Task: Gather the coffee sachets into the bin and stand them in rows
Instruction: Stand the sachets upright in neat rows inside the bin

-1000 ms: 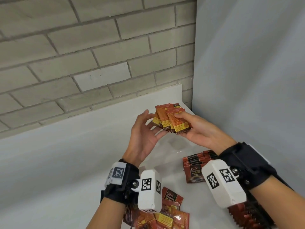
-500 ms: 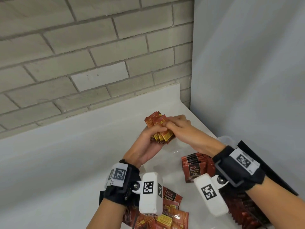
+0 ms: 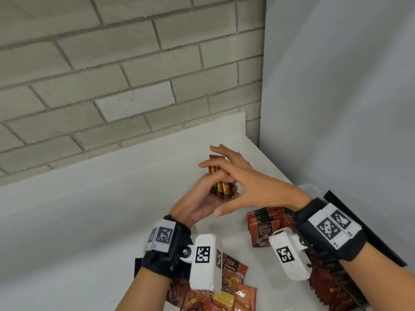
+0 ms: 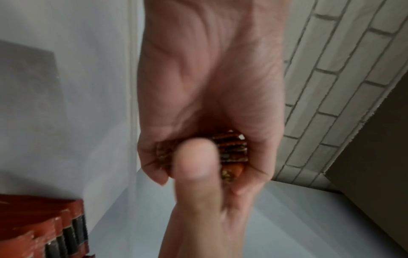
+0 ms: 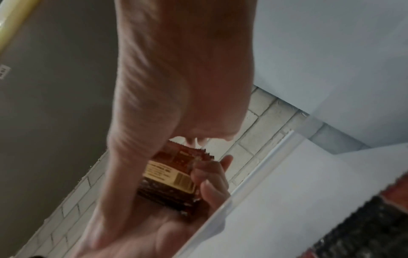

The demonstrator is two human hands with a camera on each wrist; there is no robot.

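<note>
Left hand (image 3: 203,199) is gripping a squared-up sachet stack (image 3: 219,181) above the table; right hand (image 3: 244,187) is hovering over it w/ fingers spread, holding nothing. Judging — next: lower stack upright into bin (image 3: 311,188), beside standing row (image 3: 267,221).

Left hand (image 3: 203,204), palm up above the desk (image 3: 89,221), curls its grip round a sachet stack (image 3: 221,187); right hand (image 3: 253,187) spreads straight fingers over it.

perhaps a plain recording corner: painted brick wall (image 3: 134,70), white table (image 3: 67,221), smooth grey panel (image 3: 336,97).
</note>
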